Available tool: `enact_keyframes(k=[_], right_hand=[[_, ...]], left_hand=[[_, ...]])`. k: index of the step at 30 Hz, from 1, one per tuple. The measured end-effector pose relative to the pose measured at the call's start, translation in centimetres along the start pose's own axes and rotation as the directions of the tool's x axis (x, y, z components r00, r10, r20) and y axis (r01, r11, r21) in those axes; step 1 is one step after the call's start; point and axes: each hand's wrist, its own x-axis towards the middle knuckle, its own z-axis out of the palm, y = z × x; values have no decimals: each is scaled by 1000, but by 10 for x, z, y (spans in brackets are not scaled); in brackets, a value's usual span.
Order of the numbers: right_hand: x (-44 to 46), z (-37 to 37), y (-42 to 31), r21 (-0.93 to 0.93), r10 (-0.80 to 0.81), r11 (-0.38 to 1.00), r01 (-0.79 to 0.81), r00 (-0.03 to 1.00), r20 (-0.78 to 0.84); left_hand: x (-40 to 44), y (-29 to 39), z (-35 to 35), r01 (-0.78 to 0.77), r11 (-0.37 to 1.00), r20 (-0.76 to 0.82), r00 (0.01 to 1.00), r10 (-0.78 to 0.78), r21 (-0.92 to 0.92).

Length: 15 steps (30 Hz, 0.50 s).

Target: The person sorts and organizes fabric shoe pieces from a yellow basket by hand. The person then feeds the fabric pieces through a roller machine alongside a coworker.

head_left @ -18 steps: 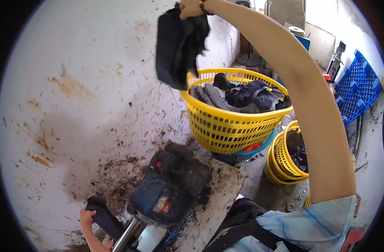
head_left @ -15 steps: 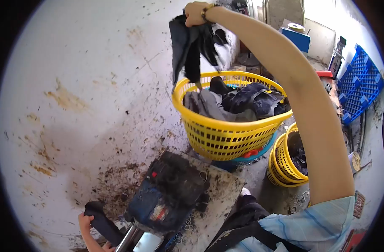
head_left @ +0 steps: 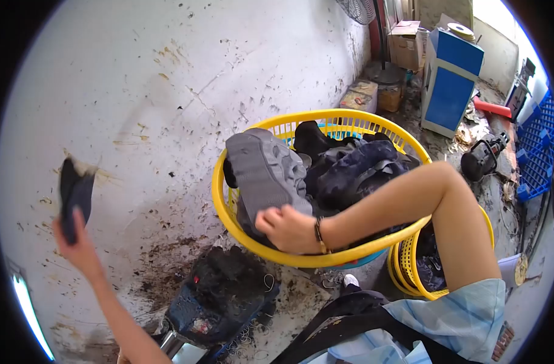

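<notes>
My left hand [head_left: 77, 246], blurred, is raised before the wall at the left, its fingers closed around a dark sock-like piece of fabric [head_left: 77, 194]. My right hand [head_left: 286, 229] is over the front of a yellow laundry basket [head_left: 325, 259], fingers curled in at the lower edge of a grey knitted fabric piece [head_left: 262, 173]; my fingertips are partly hidden. Dark crumpled fabric pieces [head_left: 356, 170] fill the rest of the basket. Below it stands a dark, lint-covered machine [head_left: 219, 297].
Stacked yellow baskets [head_left: 404, 267] with dark contents stand below my right arm. Farther back are a blue-and-white cabinet [head_left: 450, 82], a cardboard box [head_left: 405, 45] and a standing fan [head_left: 359, 9]. A blue plastic pallet [head_left: 537, 151] leans at the right. The stained wall [head_left: 168, 109] bounds the left.
My right hand has come down from above the basket to its front, and the dark fabric hanging from it is gone from there. My left hand has risen from beside the machine with its dark piece.
</notes>
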Motion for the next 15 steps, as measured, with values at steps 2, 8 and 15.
enact_keyframes(k=[2, 8, 15], right_hand=[[-9, -2, -4, -28, -28, 999, 26, 998, -48], [-14, -1, -2, 125, 47, 991, -38, 996, -74], [-65, -25, 72, 854, 209, 518, 54, 960, -188]], left_hand=[[-34, 93, 50, -272, 866, 81, 939, 334, -419], [-124, 124, 132, -402, 645, 470, 454, 757, -650], [-84, 129, 117, 223, 789, 816, 64, 574, -572]])
